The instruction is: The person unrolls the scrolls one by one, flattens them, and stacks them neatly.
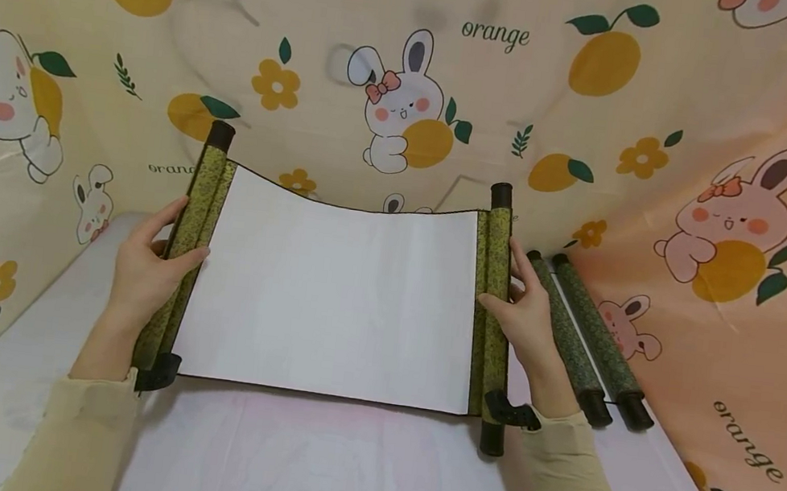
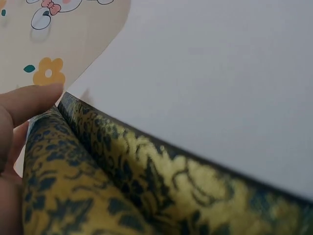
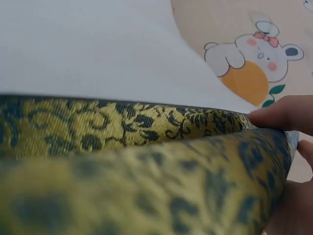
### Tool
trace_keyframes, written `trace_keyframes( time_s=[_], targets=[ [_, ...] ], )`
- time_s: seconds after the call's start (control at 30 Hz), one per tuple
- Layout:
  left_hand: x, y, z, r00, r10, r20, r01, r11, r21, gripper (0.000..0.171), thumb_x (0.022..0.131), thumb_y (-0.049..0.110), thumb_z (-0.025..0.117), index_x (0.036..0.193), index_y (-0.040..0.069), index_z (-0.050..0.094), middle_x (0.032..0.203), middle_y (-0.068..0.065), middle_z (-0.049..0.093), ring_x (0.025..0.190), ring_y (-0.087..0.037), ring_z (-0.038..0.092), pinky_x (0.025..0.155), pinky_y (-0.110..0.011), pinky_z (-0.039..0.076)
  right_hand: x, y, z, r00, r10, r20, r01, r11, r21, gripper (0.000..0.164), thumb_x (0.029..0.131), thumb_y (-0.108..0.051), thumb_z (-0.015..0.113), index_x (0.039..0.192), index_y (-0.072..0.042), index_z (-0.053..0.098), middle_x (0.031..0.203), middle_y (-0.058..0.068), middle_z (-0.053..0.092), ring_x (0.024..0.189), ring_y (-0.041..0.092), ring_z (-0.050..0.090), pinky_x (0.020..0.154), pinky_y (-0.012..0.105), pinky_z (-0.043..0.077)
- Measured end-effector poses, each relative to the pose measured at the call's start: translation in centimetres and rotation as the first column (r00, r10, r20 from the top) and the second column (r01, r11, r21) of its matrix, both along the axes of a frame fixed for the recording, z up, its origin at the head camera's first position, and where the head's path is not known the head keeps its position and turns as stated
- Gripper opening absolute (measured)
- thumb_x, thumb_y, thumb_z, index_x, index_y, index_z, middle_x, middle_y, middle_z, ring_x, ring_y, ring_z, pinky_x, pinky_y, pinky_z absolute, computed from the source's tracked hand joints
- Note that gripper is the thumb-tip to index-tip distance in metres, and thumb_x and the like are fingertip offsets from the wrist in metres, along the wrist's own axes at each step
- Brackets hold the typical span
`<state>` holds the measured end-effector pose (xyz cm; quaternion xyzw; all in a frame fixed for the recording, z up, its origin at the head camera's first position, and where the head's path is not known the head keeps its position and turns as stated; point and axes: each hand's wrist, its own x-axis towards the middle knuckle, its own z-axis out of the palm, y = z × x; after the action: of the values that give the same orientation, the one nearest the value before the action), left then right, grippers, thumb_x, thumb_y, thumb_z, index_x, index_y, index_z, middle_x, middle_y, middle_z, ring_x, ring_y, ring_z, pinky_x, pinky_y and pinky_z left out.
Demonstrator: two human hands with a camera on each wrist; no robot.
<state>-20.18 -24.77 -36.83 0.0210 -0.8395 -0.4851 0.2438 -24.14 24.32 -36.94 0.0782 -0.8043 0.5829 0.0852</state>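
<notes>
A scroll with a blank white sheet [image 1: 344, 297] is spread open between my two hands, raised above the table. Its ends are rolled in gold and dark floral brocade with black end caps. My left hand [image 1: 146, 274] grips the left roll [image 1: 197, 207], thumb over the front and fingers behind. On the other side my right hand [image 1: 527, 317] holds the right roll [image 1: 497, 257] the same way. Both wrist views show a thumb on the brocade [image 2: 73, 181] at the sheet's edge; the brocade [image 3: 171, 191] hides part of the right fingers.
Two dark green rolls [image 1: 597, 342] with black ends lie side by side on the white-covered table [image 1: 310, 463], right of my right hand. Behind and beside the table hangs a cloth [image 1: 511, 105] printed with rabbits and oranges.
</notes>
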Motion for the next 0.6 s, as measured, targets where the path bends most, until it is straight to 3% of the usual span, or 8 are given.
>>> trace_keyframes(
  time_s=[0.13,0.27,0.33,0.43,0.6],
  targets=[
    [0.0,-0.4,-0.2,1.000,0.005,-0.013,-0.005,1.000,-0.009,0.072,0.085,0.015,0.070,0.142,0.044,0.037,0.145,-0.004,0.040,0.087,-0.008,0.050,0.055,-0.018,0.042,0.0,0.2,0.0,0.999,-0.038,0.008,0.038,0.999,-0.020,0.092,0.084,0.006,0.062,0.144,-0.051,0.023,0.148,0.013,0.025,0.127,0.030,0.037,0.063,0.027,0.041],
    [-0.2,-0.8,-0.5,1.000,0.009,-0.008,-0.009,1.000,0.006,0.068,0.088,0.016,0.066,0.143,0.042,0.037,0.140,-0.006,0.045,0.089,0.004,0.050,0.057,-0.014,0.043,0.0,0.7,0.0,0.999,-0.044,0.017,0.045,0.997,-0.057,0.090,0.084,0.005,0.061,0.144,-0.051,0.023,0.151,0.010,0.023,0.127,0.026,0.032,0.075,0.031,0.040],
    [-0.2,-1.1,-0.6,1.000,0.017,0.011,-0.017,1.000,0.020,0.067,0.089,0.017,0.065,0.143,0.042,0.036,0.139,-0.007,0.046,0.086,0.003,0.052,0.057,-0.013,0.045,0.0,0.9,0.0,0.999,-0.031,0.024,0.033,0.996,-0.087,0.089,0.085,0.004,0.060,0.143,-0.051,0.022,0.156,0.005,0.016,0.134,0.025,0.025,0.087,0.036,0.039],
    [-0.2,-1.7,-0.7,0.999,0.036,0.032,-0.037,0.999,0.036,0.065,0.090,0.020,0.064,0.143,0.043,0.035,0.141,-0.006,0.045,0.094,0.004,0.048,0.061,-0.011,0.045,0.0,1.1,0.0,1.000,0.000,0.025,0.003,0.991,-0.135,0.088,0.086,0.006,0.058,0.143,-0.051,0.022,0.159,-0.005,0.004,0.144,0.023,0.008,0.102,0.048,0.030],
    [0.0,-3.0,-0.4,0.999,0.030,0.040,-0.031,0.999,0.012,0.065,0.090,0.024,0.064,0.145,0.041,0.032,0.144,-0.010,0.043,0.100,-0.002,0.046,0.062,-0.009,0.044,-0.4,1.6,0.3,0.999,0.048,0.025,-0.043,0.987,-0.156,0.088,0.087,0.006,0.055,0.146,-0.048,0.018,0.158,-0.009,-0.004,0.145,0.025,-0.006,0.108,0.054,0.020]
  ],
)
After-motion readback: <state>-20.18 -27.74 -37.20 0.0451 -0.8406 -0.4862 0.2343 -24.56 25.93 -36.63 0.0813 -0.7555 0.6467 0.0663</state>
